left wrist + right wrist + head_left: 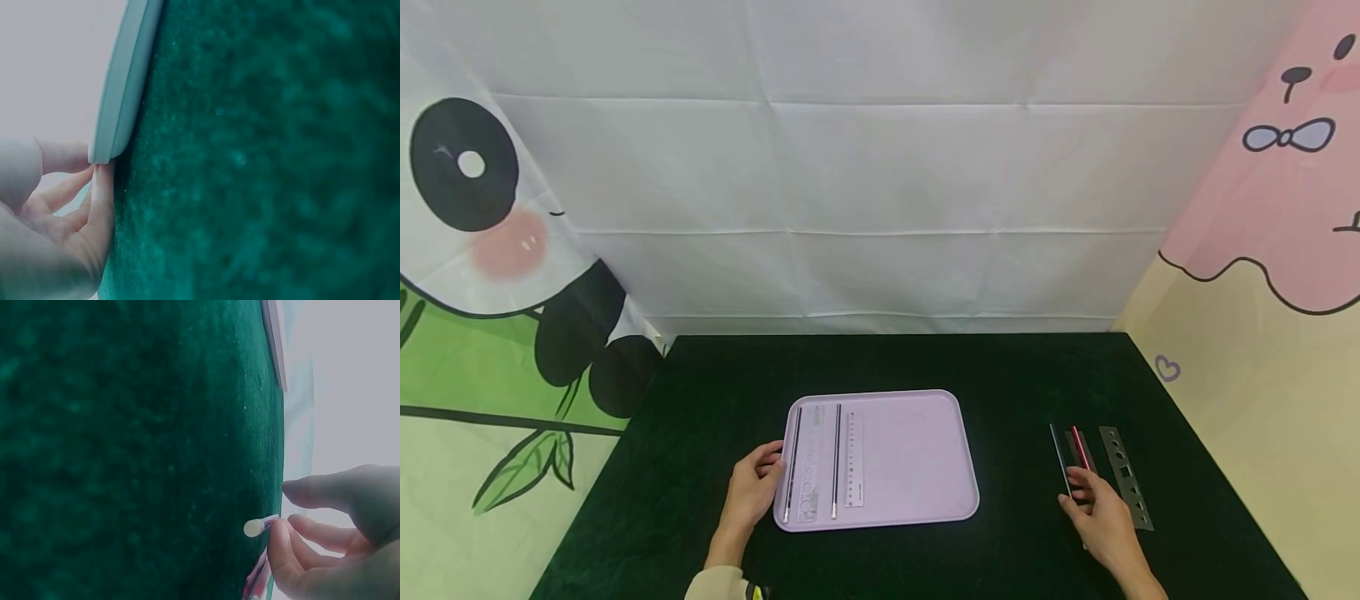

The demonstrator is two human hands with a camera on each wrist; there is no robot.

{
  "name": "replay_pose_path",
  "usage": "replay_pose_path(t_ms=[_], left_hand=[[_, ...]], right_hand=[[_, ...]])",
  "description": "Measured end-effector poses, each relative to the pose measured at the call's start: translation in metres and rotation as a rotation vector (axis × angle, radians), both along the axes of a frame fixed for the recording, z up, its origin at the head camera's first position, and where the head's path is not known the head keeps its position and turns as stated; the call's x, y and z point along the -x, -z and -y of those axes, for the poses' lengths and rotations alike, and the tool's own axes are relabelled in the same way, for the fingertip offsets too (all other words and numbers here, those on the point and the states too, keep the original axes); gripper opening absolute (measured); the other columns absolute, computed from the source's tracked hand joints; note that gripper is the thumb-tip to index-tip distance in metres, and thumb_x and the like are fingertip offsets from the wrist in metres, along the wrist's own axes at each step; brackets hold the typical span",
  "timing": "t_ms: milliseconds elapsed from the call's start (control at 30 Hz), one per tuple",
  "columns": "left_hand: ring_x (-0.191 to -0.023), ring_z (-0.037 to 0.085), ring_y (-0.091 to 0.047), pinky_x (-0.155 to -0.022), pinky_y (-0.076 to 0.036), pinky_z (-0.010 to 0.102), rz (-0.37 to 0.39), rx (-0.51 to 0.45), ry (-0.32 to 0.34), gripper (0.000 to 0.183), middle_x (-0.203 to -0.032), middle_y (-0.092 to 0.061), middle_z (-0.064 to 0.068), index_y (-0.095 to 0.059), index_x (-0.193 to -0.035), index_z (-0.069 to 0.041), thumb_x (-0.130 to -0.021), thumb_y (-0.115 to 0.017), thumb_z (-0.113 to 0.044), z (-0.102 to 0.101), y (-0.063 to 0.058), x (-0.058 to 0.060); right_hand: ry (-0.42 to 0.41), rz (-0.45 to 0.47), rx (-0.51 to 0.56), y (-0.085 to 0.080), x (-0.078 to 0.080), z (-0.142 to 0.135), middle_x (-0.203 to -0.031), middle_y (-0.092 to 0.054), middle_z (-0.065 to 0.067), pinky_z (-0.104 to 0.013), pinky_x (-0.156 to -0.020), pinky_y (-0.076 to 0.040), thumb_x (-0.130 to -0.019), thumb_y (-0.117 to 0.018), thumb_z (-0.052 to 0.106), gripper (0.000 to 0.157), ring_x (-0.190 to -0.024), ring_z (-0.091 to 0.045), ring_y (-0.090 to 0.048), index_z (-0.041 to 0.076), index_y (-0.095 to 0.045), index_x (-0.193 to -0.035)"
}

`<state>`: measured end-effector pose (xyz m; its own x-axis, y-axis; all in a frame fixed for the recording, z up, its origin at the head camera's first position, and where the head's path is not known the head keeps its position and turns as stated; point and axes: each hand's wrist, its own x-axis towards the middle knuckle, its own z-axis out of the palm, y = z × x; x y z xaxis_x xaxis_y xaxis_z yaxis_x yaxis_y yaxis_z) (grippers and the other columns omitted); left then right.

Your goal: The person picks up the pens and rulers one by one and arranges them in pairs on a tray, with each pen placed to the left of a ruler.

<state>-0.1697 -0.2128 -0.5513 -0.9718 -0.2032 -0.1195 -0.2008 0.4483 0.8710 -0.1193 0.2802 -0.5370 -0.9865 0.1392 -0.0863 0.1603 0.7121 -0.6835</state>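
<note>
At the left of the table, my left hand [754,483] pinches the near-left rim of a lilac tray [917,458], thumb above and fingers against its side and underside. On the tray lie two dark pencils [836,458], a clear stencil ruler [810,475] and a clear straight ruler [854,458]. To the right, my right hand [1101,517] reaches over a dark pencil [1057,446] with a white end. In the right wrist view, the fingertips are right at this pencil [254,527], and the thumb stands apart from it. Beside it lies a red pen-like stick [1079,446], partly hidden by the hand.
A grey strip with cut-out holes [1126,479] lies right of the right hand. Under the red stick shows part of another dark strip. Dark green cloth [880,567] covers the table, with a white curtain [880,183] behind and printed cloths at both sides.
</note>
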Motion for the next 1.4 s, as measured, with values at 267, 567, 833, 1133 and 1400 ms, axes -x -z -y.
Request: replay_pose_path(t_ms=[267,567,833,1133,1400], left_hand=[[-0.107,0.029,-0.058,-0.088,-0.047,0.036,0.017,0.001,0.0,0.039,-0.125,-0.061,0.019,-0.056,-0.142,-0.002,-0.104,-0.055,-0.009,0.0,0.002,0.001],[-0.106,0.03,-0.059,-0.084,-0.048,0.032,-0.012,-0.005,0.001,0.037,-0.123,-0.062,0.021,-0.058,-0.14,0.001,-0.103,-0.056,-0.007,0.001,0.001,0.001],[-0.106,0.029,-0.058,-0.086,-0.048,0.034,0.006,0.003,-0.008,0.038,-0.124,-0.062,0.019,-0.057,-0.141,-0.002,-0.104,-0.055,-0.008,-0.001,0.001,0.0],[-0.106,0.029,-0.058,-0.086,-0.048,0.036,0.004,0.0,0.0,0.038,-0.124,-0.062,0.02,-0.057,-0.142,-0.001,-0.104,-0.055,-0.008,0.0,0.002,0.0],[-0.107,0.03,-0.057,-0.089,-0.048,0.039,0.014,-0.006,-0.003,0.039,-0.125,-0.061,0.02,-0.056,-0.143,-0.002,-0.104,-0.054,-0.009,0.0,0.003,0.001]], right_hand=[[-0.017,0.017,-0.017,0.004,0.003,-0.002,-0.128,-0.056,-0.031,-0.045,-0.084,-0.054,-0.093,-0.068,-0.002,0.047,-0.106,-0.036,-0.061,-0.009,-0.052,-0.137],[-0.013,0.016,-0.029,0.005,0.007,-0.002,-0.124,-0.058,-0.029,-0.046,-0.083,-0.054,-0.09,-0.069,-0.006,0.046,-0.103,-0.033,-0.061,-0.009,-0.055,-0.134],[-0.009,0.017,-0.04,0.003,0.009,-0.001,-0.12,-0.06,-0.027,-0.044,-0.08,-0.055,-0.088,-0.069,-0.007,0.045,-0.097,-0.03,-0.062,-0.01,-0.057,-0.131],[-0.005,0.058,-0.032,-0.001,0.014,-0.002,-0.117,-0.063,-0.025,-0.043,-0.077,-0.053,-0.086,-0.069,-0.006,0.052,-0.094,-0.027,-0.064,-0.01,-0.052,-0.136],[-0.021,0.056,0.03,-0.005,0.014,-0.01,-0.113,-0.068,-0.023,-0.035,-0.07,-0.054,-0.085,-0.071,-0.003,0.045,-0.088,-0.024,-0.069,-0.01,-0.06,-0.128]])
